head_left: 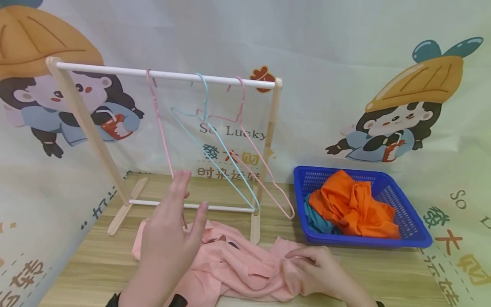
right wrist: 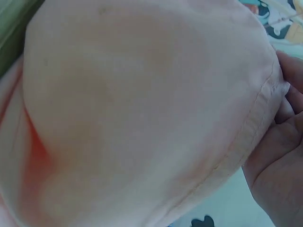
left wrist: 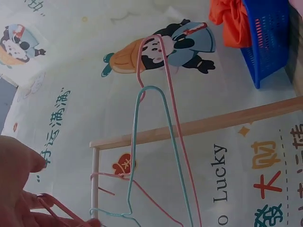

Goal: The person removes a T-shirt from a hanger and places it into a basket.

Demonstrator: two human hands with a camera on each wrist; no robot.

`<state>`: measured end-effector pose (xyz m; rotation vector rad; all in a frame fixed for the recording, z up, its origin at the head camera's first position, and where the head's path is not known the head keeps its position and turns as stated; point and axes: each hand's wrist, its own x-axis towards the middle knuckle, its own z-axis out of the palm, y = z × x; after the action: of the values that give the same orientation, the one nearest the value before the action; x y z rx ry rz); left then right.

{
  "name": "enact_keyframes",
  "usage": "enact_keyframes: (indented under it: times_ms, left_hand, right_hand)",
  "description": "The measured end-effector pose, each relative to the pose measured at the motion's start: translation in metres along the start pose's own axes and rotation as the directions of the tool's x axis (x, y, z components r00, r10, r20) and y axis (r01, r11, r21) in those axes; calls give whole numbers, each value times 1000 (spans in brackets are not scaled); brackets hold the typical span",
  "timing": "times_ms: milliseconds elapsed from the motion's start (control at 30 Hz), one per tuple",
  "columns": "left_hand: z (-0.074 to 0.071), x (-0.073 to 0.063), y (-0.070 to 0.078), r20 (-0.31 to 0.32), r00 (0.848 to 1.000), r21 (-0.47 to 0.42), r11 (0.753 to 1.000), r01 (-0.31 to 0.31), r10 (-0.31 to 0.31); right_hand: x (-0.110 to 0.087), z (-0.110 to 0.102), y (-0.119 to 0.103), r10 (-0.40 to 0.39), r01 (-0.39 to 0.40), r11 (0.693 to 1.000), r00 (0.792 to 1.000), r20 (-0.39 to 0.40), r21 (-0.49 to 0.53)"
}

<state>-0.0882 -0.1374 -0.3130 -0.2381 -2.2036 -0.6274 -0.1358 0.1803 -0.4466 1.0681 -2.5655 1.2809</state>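
Observation:
A crumpled pink garment (head_left: pixel 230 260) with a dark print lies on the table in front of the rack. My right hand (head_left: pixel 324 268) pinches its edge at the right end; up close, the right wrist view shows thumb and fingers at a stitched hem (right wrist: pixel 251 123). My left hand (head_left: pixel 166 234) is raised over the garment's left part, fingers straight and thumb spread apart. It is at the lower end of the left pink hanger (head_left: pixel 163 136), part of which it hides. In the left wrist view that hanger's end (left wrist: pixel 61 208) lies against the fingers.
A wooden rack with a white top rail (head_left: pixel 115 70) also carries a blue hanger (head_left: pixel 226 149) and another pink hanger (head_left: pixel 264 160). At the right stands a blue basket (head_left: pixel 406 213) holding orange cloth (head_left: pixel 353 204) and teal cloth (head_left: pixel 318 217). A printed backdrop rises behind.

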Motion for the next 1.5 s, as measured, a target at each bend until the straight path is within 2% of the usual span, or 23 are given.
enact_keyframes:
  times_ms: [167, 233, 300, 433, 467, 533, 567, 633, 667, 733, 767, 833, 933, 1033, 1133, 1200, 1267, 1333, 1433, 1500]
  left_hand:
    - [0, -7, -3, -21, 1000, -46, 999, -13, 12]
    - [-1, -7, -4, -59, 998, -53, 998, -26, 22]
    - [-2, -6, -7, -132, 990, -59, 997, -58, 50]
    - [-7, -5, -22, -259, 964, -84, 993, -88, 64]
    - [-9, -5, -27, -278, 959, -92, 992, -82, 54]
    - [-13, -7, -37, -275, 961, -112, 993, -44, 12]
    - [-15, -9, -43, -263, 965, -122, 992, -20, -13]
    - [-18, -12, -54, -220, 973, -132, 990, 44, -72]
    - [-20, -13, -61, -183, 977, -128, 988, 85, -108]
    - [-22, -14, -73, -76, 981, -83, 982, 171, -177]
    - [-23, -15, -79, -7, 976, -46, 975, 216, -216]
    - [-24, -17, -90, 129, 955, 43, 964, 264, -267]
    - [-22, -21, -102, 282, 922, 126, 963, 239, -266]
    - [-18, -25, -110, 367, 909, 141, 977, 157, -199]
    - [-14, -29, -113, 426, 896, 120, 989, 86, -130]
    - [-12, -32, -114, 461, 881, 103, 992, 68, -108]
    - [-10, -34, -114, 485, 869, 84, 994, 69, -102]
    - [-10, -36, -114, 498, 861, 76, 994, 74, -102]
    - [-10, -37, -114, 483, 870, 55, 995, 82, -98]
    - [-11, -37, -115, 468, 878, 51, 995, 89, -102]
  right_hand:
    - [8, 15, -3, 46, -43, 997, 998, 42, -56]
    - [11, 22, -4, 79, -75, 992, 996, 36, -99]
    - [16, 31, -6, 130, -130, 976, 991, -12, -176]
    - [28, 49, -9, 186, -242, 919, 962, -198, -311]
    - [31, 53, -10, 189, -257, 914, 954, -232, -313]
    - [36, 61, -13, 187, -264, 909, 950, -250, -321]
    - [37, 65, -14, 186, -255, 910, 956, -227, -326]
    - [39, 73, -16, 184, -217, 919, 975, -129, -330]
    - [39, 77, -17, 180, -189, 923, 982, -58, -334]
    - [37, 85, -17, 170, -131, 931, 982, 85, -340]
    - [36, 89, -16, 150, -93, 937, 978, 147, -338]
    - [33, 95, -16, 142, -52, 937, 960, 242, -346]
    - [31, 101, -16, 123, 20, 910, 941, 316, -414]
    - [31, 105, -14, 120, 69, 865, 934, 338, -498]
    - [33, 110, -8, 78, 109, 825, 950, 303, -554]
    - [33, 110, -4, 52, 115, 822, 960, 275, -557]
    - [33, 107, 0, 25, 114, 841, 968, 248, -529]
    - [33, 100, 1, 16, 89, 888, 974, 224, -451]
    - [31, 84, -1, 66, -10, 959, 980, 188, -284]
    - [30, 70, -4, 116, -94, 984, 983, 139, -153]
